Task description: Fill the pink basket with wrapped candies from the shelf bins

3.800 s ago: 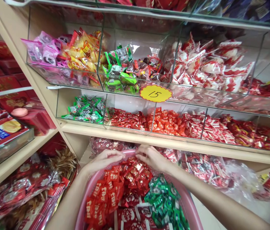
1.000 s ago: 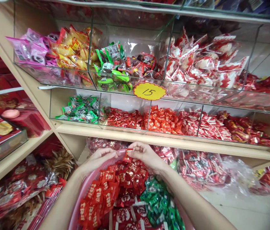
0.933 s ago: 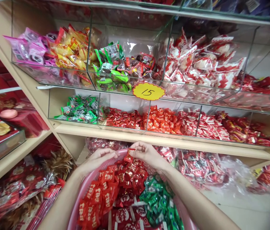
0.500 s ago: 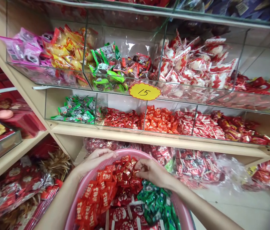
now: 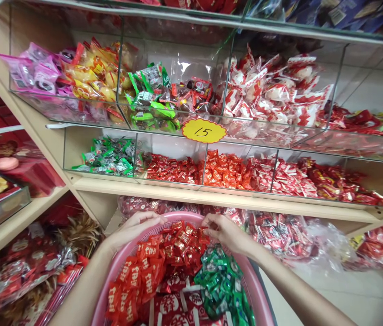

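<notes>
A pink plastic basket (image 5: 186, 216) is in front of me at the bottom of the view. My left hand (image 5: 140, 222) lies over its back left rim, fingers bent onto the edge. My right hand (image 5: 223, 232) is over the back right rim, its fingers curled together above the sweets; whatever may be in them is hidden. Inside the basket are orange-red packets (image 5: 143, 274) on the left, shiny red wrapped candies (image 5: 182, 242) at the back, green wrapped candies (image 5: 223, 287) on the right, and dark red packets with white print (image 5: 177, 308) at the front.
Clear shelf bins hold candies: green-wrapped (image 5: 111, 156), red (image 5: 225, 170), and white-and-red packets (image 5: 276, 90). A yellow tag (image 5: 204, 130) reads 15. Bulk bags of red sweets (image 5: 279, 233) lie under the wooden shelf edge (image 5: 228, 201). Red boxes (image 5: 38, 172) stand left.
My right hand has moved right, from over the shiny red candies to the back right rim. My left hand has stayed on the rim.
</notes>
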### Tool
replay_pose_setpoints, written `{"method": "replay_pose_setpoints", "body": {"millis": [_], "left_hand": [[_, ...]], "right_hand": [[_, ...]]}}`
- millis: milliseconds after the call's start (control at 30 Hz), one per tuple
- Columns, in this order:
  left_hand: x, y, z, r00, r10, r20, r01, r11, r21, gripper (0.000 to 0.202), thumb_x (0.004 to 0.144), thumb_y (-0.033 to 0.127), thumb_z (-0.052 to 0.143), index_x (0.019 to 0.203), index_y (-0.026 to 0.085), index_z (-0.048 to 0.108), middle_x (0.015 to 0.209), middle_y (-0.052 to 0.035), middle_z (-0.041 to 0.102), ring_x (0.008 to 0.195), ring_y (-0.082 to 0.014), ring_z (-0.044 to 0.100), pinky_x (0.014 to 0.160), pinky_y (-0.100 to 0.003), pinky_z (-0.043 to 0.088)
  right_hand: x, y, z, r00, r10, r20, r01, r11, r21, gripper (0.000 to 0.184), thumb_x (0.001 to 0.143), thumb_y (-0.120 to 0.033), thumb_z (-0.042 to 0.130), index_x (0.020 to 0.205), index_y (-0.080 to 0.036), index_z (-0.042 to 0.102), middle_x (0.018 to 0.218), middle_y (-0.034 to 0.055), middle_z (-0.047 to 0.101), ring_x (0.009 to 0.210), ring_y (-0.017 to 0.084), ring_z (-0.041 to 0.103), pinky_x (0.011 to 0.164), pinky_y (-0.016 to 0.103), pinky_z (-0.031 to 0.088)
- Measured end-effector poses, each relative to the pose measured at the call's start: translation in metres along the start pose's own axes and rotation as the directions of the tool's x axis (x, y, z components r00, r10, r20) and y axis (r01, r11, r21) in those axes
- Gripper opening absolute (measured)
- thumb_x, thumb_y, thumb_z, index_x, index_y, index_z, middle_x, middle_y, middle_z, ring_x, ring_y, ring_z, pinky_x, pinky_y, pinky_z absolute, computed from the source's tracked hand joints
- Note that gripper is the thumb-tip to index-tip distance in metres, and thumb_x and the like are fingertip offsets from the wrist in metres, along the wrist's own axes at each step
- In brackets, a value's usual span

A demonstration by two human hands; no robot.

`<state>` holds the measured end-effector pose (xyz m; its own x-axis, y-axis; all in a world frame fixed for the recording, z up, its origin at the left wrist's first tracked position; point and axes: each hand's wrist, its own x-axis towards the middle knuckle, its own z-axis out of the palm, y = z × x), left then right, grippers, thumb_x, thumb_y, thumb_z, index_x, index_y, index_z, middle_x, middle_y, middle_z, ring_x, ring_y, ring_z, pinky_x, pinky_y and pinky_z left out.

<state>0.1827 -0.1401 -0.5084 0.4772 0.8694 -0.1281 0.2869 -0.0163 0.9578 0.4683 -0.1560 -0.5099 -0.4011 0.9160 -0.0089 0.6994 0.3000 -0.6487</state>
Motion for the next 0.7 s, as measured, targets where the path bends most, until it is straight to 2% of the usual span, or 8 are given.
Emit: {"method": "replay_pose_setpoints", "body": {"millis": [167,300,367,467,700], "left_hand": [[0.000,-0.001,-0.001,1.000,0.005,-0.002,-0.005,1.000,0.001,0.033,0.080,0.044,0.053,0.090,0.017,0.068,0.099,-0.0057,0.068,0.099,-0.0222,0.057,0.092,-0.031,0.040],[0.001,-0.002,-0.001,1.000,0.014,0.003,-0.014,1.000,0.001,0.032,0.079,0.044,0.054,0.091,0.017,0.068,0.099,-0.0055,0.069,0.100,-0.0222,0.057,0.092,-0.031,0.040],[0.001,-0.002,-0.001,1.000,0.014,0.004,-0.014,1.000,0.000,0.032,0.080,0.043,0.054,0.091,0.017,0.068,0.100,-0.0054,0.069,0.101,-0.0221,0.057,0.093,-0.031,0.039],[0.000,0.000,-0.001,1.000,0.020,0.009,-0.020,1.000,-0.006,0.031,0.080,0.042,0.054,0.091,0.017,0.068,0.102,-0.0059,0.068,0.101,-0.0219,0.057,0.094,-0.032,0.039],[-0.001,0.000,-0.001,0.999,0.029,0.017,-0.029,1.000,-0.007,0.031,0.081,0.042,0.052,0.091,0.017,0.067,0.101,-0.0059,0.069,0.101,-0.0216,0.057,0.094,-0.032,0.039]], "right_hand": [[-0.010,-0.007,0.004,0.999,0.020,0.042,-0.021,0.999,0.026,0.005,0.075,-0.018,0.055,0.079,-0.018,0.059,0.062,-0.0026,0.053,0.056,0.010,0.044,0.052,0.021,0.031],[-0.017,-0.016,0.020,0.981,0.012,0.196,-0.043,0.987,0.154,0.005,0.073,-0.016,0.057,0.077,-0.018,0.059,0.064,-0.0027,0.053,0.057,0.010,0.045,0.051,0.020,0.032],[-0.018,-0.018,0.030,0.972,-0.001,0.236,-0.040,0.985,0.168,0.005,0.072,-0.014,0.057,0.075,-0.017,0.058,0.063,-0.0029,0.052,0.057,0.009,0.044,0.050,0.020,0.031],[-0.017,-0.018,0.038,0.977,-0.015,0.211,-0.018,0.988,0.154,0.006,0.071,-0.012,0.056,0.073,-0.018,0.057,0.062,-0.0030,0.051,0.056,0.009,0.043,0.049,0.021,0.029],[-0.015,-0.012,0.042,0.981,0.005,0.195,-0.033,0.990,0.139,0.008,0.069,-0.011,0.056,0.067,-0.019,0.053,0.059,-0.0031,0.049,0.054,0.010,0.041,0.050,0.024,0.028]]}}
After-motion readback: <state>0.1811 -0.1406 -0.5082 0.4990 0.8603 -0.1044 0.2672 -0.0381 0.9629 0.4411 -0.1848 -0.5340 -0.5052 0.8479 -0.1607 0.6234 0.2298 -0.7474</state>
